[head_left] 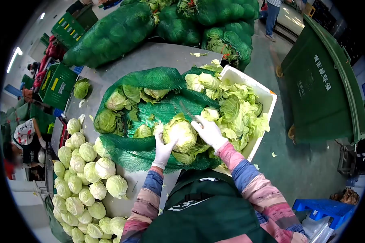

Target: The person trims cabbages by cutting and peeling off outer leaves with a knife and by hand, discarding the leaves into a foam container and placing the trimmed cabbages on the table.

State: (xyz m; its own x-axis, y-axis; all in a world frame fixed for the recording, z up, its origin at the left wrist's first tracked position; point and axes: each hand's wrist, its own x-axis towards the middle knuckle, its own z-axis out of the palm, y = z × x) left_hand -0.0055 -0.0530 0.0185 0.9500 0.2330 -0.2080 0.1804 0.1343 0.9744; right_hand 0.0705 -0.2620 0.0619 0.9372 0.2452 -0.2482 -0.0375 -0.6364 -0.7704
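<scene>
A cabbage point(180, 135) with loose outer leaves sits in front of me on the opened green mesh sack point(129, 148). My left hand point(163, 149), in a white glove, grips its left side with thumb and fingers. On the other side, my white-gloved right hand point(209, 132) holds a knife point(186, 110), its thin blade pointing up and left above the sack. Green outer leaves point(186, 157) hang beneath the cabbage. More untrimmed cabbages point(117, 100) lie in the sack's mouth.
Pale trimmed cabbages point(105, 167) are piled at the left. A white foam box point(267, 97) of stripped leaves stands right of the sack. Full mesh sacks point(113, 34) lie along the back. A large green bin point(320, 81) stands at the right; a co-worker point(26, 135) is at far left.
</scene>
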